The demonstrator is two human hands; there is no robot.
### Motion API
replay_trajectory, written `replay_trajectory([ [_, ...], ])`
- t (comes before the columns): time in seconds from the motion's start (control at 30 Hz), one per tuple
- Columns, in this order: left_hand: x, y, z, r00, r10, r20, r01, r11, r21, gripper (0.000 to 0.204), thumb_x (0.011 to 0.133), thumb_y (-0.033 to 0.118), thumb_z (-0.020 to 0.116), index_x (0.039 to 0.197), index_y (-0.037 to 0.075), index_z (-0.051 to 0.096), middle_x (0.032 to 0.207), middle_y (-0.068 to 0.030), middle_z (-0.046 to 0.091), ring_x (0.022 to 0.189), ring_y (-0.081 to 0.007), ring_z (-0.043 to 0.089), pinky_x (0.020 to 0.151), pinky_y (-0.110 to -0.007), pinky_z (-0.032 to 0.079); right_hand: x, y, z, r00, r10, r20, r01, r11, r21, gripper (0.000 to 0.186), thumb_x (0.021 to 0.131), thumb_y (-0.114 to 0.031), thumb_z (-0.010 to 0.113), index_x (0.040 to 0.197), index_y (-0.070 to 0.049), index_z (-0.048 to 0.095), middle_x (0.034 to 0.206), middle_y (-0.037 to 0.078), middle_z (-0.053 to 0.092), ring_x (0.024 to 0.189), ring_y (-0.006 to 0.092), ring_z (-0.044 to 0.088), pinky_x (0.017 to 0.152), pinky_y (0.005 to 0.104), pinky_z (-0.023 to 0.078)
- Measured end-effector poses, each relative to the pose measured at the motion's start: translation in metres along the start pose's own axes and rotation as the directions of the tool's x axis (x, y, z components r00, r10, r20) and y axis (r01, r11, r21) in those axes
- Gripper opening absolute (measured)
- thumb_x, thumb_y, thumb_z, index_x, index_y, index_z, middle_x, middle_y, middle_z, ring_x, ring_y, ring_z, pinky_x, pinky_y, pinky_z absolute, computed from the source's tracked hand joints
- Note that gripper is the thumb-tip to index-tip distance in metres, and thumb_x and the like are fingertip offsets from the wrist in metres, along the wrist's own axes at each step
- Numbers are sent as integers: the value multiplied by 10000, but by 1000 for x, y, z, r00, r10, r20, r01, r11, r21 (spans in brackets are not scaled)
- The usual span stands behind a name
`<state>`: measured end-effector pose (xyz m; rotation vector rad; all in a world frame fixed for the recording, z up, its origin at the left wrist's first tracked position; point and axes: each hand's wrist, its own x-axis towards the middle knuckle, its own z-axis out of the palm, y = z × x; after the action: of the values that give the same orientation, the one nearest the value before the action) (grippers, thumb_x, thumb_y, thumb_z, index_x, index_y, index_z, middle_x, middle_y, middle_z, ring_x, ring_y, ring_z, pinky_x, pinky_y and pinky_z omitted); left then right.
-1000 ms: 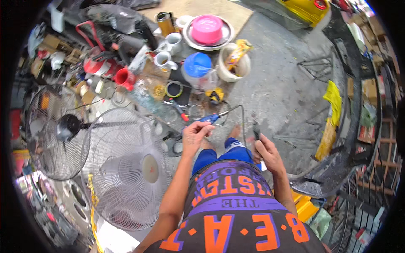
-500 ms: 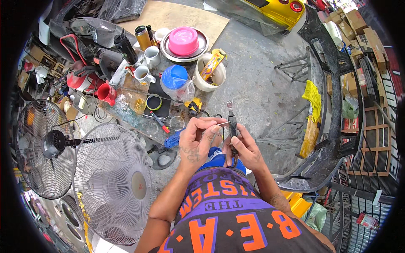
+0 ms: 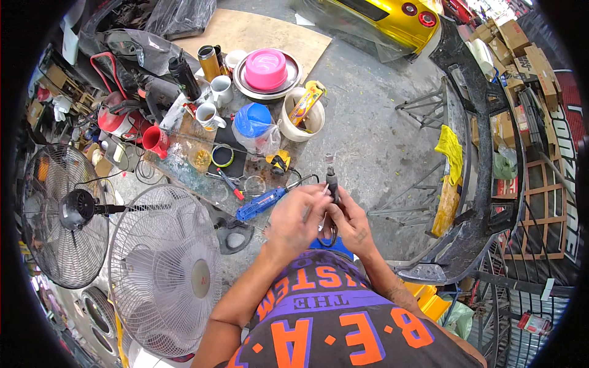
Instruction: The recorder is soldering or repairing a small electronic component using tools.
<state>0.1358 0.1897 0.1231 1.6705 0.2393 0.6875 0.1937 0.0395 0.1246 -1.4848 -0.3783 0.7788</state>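
Note:
My right hand [image 3: 354, 228] is wrapped round the lower part of a dark, slim rotary tool handpiece [image 3: 332, 180], held upright in front of my body with its narrow tip pointing away from me. Against the handpiece's side, my left hand [image 3: 297, 216] is closed in a pinch, partly smeared by motion. A thin pale metal pin shows at its fingertips. Below the hands hangs a loop of dark cable. Left of them, a blue rotary tool body [image 3: 261, 205] lies at the near edge of the low table.
The cluttered table [image 3: 184, 178] holds mugs [image 3: 210, 115], a blue-lidded tub [image 3: 253, 120], a yellow-black tool [image 3: 279, 161] and a tape roll [image 3: 223, 155]. Behind stands a white bucket [image 3: 305, 127]. Two fans [image 3: 165, 270] stand at left. A black bumper [image 3: 491, 153] rests on stands at right.
Both hands and the handpiece have come slightly nearer to my body. My left hand has turned and closed in on the handpiece, and more of the blue tool body shows.

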Motion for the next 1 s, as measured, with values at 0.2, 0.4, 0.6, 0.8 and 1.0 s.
replay_trajectory([
  [0.2, -9, -7, 10, 985, 166, 34, -167, 986, 28, 91, 894, 3, 624, 919, -2, 537, 1042, -182, 665, 889, -196, 660, 766, -299, 523, -2, -1, 4, 999, -25, -30, 24, 999, -35, 445, 989, -78, 455, 1423, -31, 367, 855, 77, 589, 561, 101, 538, 516, 240, 475],
  [0.4, -6, -8, 9, 1000, -5, 5, 6, 992, -126, 79, 932, 15, 574, 941, -22, 505, 1015, -204, 658, 928, -209, 656, 789, -304, 527, 1, -5, 1, 999, -43, -4, 43, 999, 23, 395, 990, -89, 443, 1367, 24, 411, 916, 87, 605, 704, 129, 598, 635, 272, 501],
  [0.6, 8, 2, 7, 994, 101, 36, -95, 986, -137, 72, 912, 7, 593, 920, -9, 523, 959, -162, 670, 981, -262, 648, 842, -345, 516, 19, -12, 0, 998, -35, -49, 49, 947, 316, 524, 1037, -417, 321, 1244, 27, 507, 944, 78, 598, 735, 141, 589, 676, 294, 497],
  [0.8, 18, 12, 3, 976, 214, 37, -216, 973, 80, 92, 872, -1, 633, 904, 13, 548, 925, -137, 668, 981, -311, 640, 856, -382, 501, 33, -34, 9, 986, 42, -161, 33, 899, 437, 314, 1017, -313, 455, 1130, -44, 572, 876, 34, 592, 676, 108, 551, 560, 266, 457],
  [1.0, 7, 1, 10, 998, 46, -36, -52, 983, -177, 68, 898, 17, 617, 911, -4, 553, 919, -137, 664, 973, -254, 633, 849, -346, 500, 40, -29, 8, 996, 43, -74, 13, 774, 633, 194, 978, -253, 550, 1045, -73, 574, 897, 8, 590, 686, 96, 541, 521, 246, 403],
])
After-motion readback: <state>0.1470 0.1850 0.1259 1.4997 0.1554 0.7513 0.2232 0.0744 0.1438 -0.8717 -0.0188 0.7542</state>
